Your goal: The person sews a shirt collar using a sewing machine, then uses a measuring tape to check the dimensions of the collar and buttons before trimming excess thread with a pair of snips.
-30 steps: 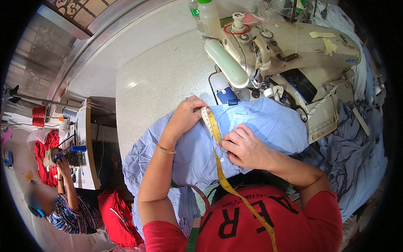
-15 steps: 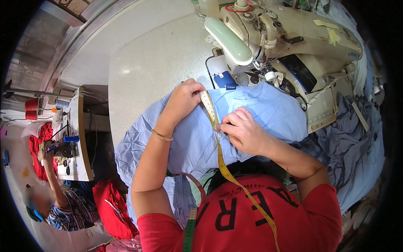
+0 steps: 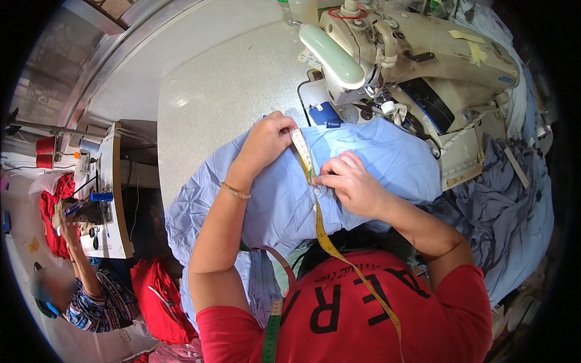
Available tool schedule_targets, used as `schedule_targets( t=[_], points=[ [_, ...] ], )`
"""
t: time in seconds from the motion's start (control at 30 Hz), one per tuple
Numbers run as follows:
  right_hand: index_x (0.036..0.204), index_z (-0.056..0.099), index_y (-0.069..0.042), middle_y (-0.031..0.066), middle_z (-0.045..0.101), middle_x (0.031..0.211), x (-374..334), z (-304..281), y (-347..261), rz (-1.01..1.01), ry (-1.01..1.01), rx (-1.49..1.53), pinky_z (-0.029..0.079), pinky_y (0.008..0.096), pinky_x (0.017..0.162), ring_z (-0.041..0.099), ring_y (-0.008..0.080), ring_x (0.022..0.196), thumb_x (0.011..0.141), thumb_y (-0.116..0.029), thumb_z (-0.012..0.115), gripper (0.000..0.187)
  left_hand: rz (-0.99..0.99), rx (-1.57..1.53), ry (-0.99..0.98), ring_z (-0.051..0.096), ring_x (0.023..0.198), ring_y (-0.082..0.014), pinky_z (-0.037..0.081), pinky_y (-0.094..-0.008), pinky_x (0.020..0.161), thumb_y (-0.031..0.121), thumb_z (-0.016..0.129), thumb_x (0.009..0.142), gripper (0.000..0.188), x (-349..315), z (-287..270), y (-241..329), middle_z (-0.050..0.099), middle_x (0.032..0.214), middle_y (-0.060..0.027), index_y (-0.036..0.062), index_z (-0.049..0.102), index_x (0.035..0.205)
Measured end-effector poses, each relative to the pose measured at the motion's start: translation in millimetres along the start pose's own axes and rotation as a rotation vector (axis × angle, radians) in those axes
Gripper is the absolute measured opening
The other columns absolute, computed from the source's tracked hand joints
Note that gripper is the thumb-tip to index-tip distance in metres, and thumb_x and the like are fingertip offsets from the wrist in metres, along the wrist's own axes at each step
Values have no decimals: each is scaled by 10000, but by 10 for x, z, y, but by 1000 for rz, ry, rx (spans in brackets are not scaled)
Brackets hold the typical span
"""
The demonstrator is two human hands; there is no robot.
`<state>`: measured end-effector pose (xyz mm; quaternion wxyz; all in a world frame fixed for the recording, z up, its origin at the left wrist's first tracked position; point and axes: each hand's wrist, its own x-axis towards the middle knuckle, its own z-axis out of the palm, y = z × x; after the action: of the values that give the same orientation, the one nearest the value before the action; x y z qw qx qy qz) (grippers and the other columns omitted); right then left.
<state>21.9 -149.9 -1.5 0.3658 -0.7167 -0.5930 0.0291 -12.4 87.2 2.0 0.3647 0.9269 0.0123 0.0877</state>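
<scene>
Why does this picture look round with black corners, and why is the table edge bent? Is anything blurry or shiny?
Head view: a fisheye lens bends the table edge and leaves a black rim. The hands and yellow tape measure look sharp. The co-worker's face at lower left is blurred. A soft sheen sits on the sewing machine; light is even, shadows faint.

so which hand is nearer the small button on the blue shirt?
Right. The right hand has its fingertips pinching the tape measure right at the button. The left hand holds the tape's upper end, farther up the blue shirt.
</scene>
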Motion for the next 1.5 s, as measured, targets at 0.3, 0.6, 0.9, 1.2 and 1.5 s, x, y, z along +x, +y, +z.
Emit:
schedule_targets(
  t=[0.3, 0.6, 0.9, 1.2, 1.5],
  points=[
    [982, 679, -87, 66, 549, 886, 27, 1, -46, -38, 8, -18, 382, 374, 857, 509, 258, 899, 763, -17, 560, 258, -19, -104, 129, 553, 719, -177, 452, -291, 659, 61, 651, 803, 90, -172, -97, 87, 577, 806, -69, 7, 653, 875],
    [1096, 585, -57, 99, 591, 940, -6, -15, -14, -29, 46, 41, 394, 402, 870, 533, 298, 933, 731, 49, 526, 385, 224, -958, -370, 623, 789, -243, 478, -338, 696, 61, 645, 828, 93, -1851, -707, 808, 638, 842, -83, -1, 613, 889],
    [1135, 565, -60, 96, 593, 952, -33, 5, 1, -15, 93, 54, 406, 405, 860, 545, 302, 933, 736, 50, 549, 414, -79, -140, -243, 614, 951, -335, 484, -367, 808, -8, 568, 825, 306, -1849, -216, 880, 632, 1045, -171, 15, 599, 1128],
    [992, 553, -65, 99, 583, 924, -131, -78, -160, 222, -26, -220, 429, 422, 778, 558, 286, 900, 793, -87, 623, 212, -214, 306, 351, 533, 910, -327, 427, -414, 786, 205, 747, 740, 334, -1233, 428, 783, 549, 985, -133, 15, 582, 961],
    [1074, 580, -72, 111, 602, 902, -176, -55, -286, 226, 98, -105, 443, 416, 788, 570, 311, 896, 793, -128, 644, 293, -288, 268, 424, 518, 920, -271, 370, -373, 806, 124, 700, 758, 133, -1195, 561, 810, 563, 988, -71, 56, 606, 822]
  ],
)
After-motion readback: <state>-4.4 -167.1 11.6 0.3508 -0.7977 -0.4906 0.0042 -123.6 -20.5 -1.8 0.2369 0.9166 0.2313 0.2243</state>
